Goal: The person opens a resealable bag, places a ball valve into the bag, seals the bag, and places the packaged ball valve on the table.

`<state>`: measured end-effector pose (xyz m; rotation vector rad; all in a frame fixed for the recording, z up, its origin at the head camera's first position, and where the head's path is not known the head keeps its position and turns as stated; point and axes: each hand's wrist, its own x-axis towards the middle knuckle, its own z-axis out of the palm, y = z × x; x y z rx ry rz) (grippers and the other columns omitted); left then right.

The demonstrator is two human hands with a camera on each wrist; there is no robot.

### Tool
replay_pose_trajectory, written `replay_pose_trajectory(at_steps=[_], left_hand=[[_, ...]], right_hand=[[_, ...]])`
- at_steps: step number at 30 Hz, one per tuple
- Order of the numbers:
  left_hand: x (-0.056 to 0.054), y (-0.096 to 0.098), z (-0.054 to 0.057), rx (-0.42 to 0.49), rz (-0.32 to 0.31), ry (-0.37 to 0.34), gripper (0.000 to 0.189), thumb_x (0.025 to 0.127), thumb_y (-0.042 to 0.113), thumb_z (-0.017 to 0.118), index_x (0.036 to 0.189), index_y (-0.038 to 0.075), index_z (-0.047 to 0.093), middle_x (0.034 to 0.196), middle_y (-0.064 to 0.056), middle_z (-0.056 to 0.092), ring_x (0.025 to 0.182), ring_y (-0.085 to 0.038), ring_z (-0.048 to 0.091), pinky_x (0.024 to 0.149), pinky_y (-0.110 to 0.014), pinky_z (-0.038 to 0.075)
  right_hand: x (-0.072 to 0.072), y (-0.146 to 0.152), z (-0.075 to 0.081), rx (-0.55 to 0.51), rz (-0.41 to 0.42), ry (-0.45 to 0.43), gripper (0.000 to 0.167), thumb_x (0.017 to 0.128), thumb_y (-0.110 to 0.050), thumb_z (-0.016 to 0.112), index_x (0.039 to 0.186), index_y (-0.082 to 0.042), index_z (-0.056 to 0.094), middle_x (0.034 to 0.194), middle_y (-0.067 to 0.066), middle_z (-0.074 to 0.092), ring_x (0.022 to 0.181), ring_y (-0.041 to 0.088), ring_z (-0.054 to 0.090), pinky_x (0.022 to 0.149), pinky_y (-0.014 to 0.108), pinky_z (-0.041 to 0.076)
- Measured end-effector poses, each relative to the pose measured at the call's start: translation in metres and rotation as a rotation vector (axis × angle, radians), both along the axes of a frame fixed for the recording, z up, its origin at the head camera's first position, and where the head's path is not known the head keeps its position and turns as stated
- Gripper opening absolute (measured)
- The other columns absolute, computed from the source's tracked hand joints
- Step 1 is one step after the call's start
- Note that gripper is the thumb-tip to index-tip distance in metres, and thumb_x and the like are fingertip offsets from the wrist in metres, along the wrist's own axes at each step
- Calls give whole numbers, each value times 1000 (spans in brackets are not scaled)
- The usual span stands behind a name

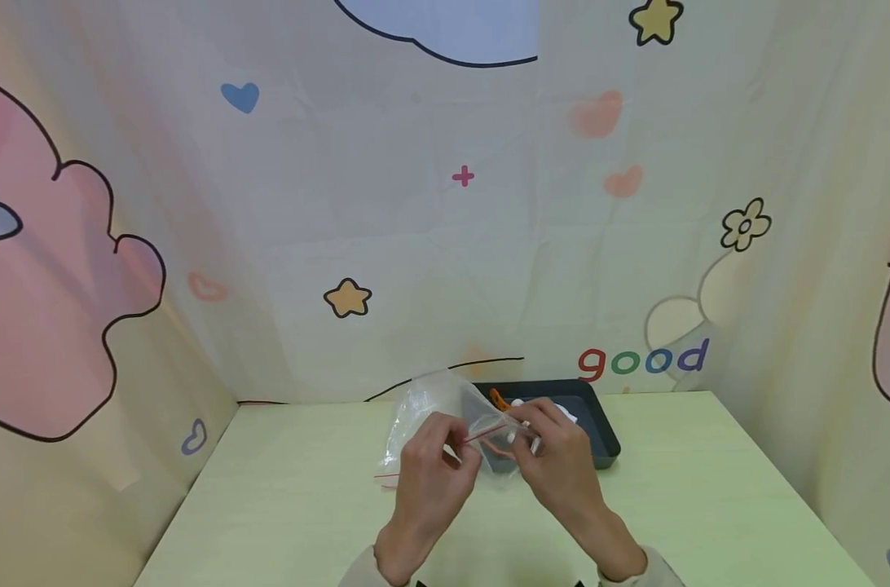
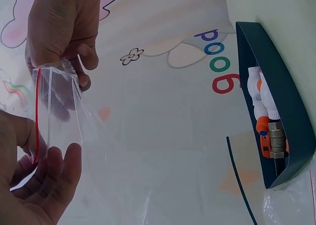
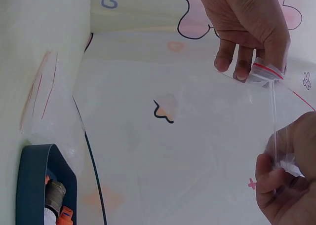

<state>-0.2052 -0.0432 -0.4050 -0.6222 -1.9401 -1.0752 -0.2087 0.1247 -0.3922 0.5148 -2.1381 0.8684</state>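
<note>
Between both hands is a clear zip bag [image 2: 64, 106] with a red line along its mouth. My left hand [image 1: 433, 465] pinches one side of the mouth between thumb and fingers. On the other side, my right hand [image 1: 562, 456] grips the bag's edge. In the left wrist view, the left hand [image 2: 39, 170] is at the lower left and the right hand [image 2: 64, 27] at the top, with the film stretched between them. The right wrist view has the left hand [image 3: 247, 27] at the top and the right hand [image 3: 291, 170] at the lower right.
Behind the hands a dark tray [image 1: 606, 444] stands on the pale table [image 1: 269, 505]. It holds white plastic pieces [image 2: 254, 84], orange pieces [image 2: 264, 124] and a metal fitting [image 2: 277, 136]. Left of the tray lies another clear bag [image 1: 416, 424]. A printed curtain [image 1: 416, 204] hangs behind.
</note>
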Motion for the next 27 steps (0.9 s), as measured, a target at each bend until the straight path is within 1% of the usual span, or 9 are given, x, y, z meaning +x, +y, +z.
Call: replay_pose_trajectory(at_steps=[3, 6, 9, 12, 15, 19, 23, 25, 27], left_hand=[[0, -1, 1, 18, -4, 14, 26, 67, -15, 58, 81, 7, 57, 76, 1, 55, 64, -4, 59, 52, -8, 46], [0, -3, 2, 32, -2, 16, 25, 66, -15, 56, 80, 6, 56, 77, 0, 54, 63, -4, 59, 53, -8, 46], [0, -7, 2, 35, 9, 11, 25, 66, -16, 54, 78, 6, 55, 76, 0, 53, 62, -3, 58, 53, -8, 46], [-2, -12, 1, 29, 32, 12, 26, 65, -16, 53, 77, 7, 55, 76, 0, 52, 62, -3, 57, 52, -8, 45], [-4, -17, 0, 22, 48, 6, 27, 65, -17, 53, 76, 8, 56, 76, 0, 53, 62, -3, 58, 51, -9, 46], [-3, -23, -1, 9, 25, -31, 27, 67, -16, 57, 78, 8, 60, 78, 1, 59, 61, -2, 60, 50, -9, 46], [-2, -27, -1, -26, -6, -83, 24, 73, -14, 65, 81, 9, 65, 80, 2, 64, 62, -2, 63, 52, -9, 47], [-1, -29, -1, -37, -14, -99, 23, 75, -12, 70, 81, 10, 66, 79, 3, 65, 62, -3, 65, 53, -9, 48], [0, -31, -2, -34, -17, -95, 23, 74, -11, 73, 79, 10, 67, 77, 3, 65, 61, -3, 65, 54, -9, 48]], right_hand=[[-1, 3, 0, -3, -28, -2, 29, 73, 11, 67, 91, -10, 73, 89, 1, 66, 64, 5, 53, 52, 17, 45], [-2, 6, -1, -8, -43, 25, 30, 72, 12, 64, 89, -10, 73, 87, 0, 65, 64, 5, 51, 53, 18, 43], [-2, 7, -3, -23, -37, 45, 32, 70, 15, 62, 87, -10, 72, 85, 0, 65, 63, 5, 50, 53, 18, 42], [-3, 8, -4, -39, -41, 24, 34, 68, 18, 63, 87, -9, 72, 85, -1, 64, 63, 5, 50, 54, 17, 43], [-2, 7, -5, -45, -57, -20, 34, 69, 17, 63, 87, -10, 71, 85, -1, 64, 63, 5, 50, 55, 17, 44], [-2, 6, -7, -34, -76, -41, 33, 69, 16, 63, 86, -10, 71, 83, -2, 63, 63, 4, 48, 55, 18, 43], [-3, 7, -8, -32, -70, -36, 31, 69, 16, 62, 84, -10, 71, 81, -1, 65, 59, 3, 47, 52, 18, 42], [-2, 7, -8, -32, -59, -69, 29, 70, 14, 64, 85, -10, 71, 80, -1, 66, 59, 2, 49, 52, 18, 42], [-1, 7, -7, -28, -48, -118, 27, 73, 12, 66, 86, -11, 71, 81, -1, 67, 60, 2, 51, 52, 18, 44]])
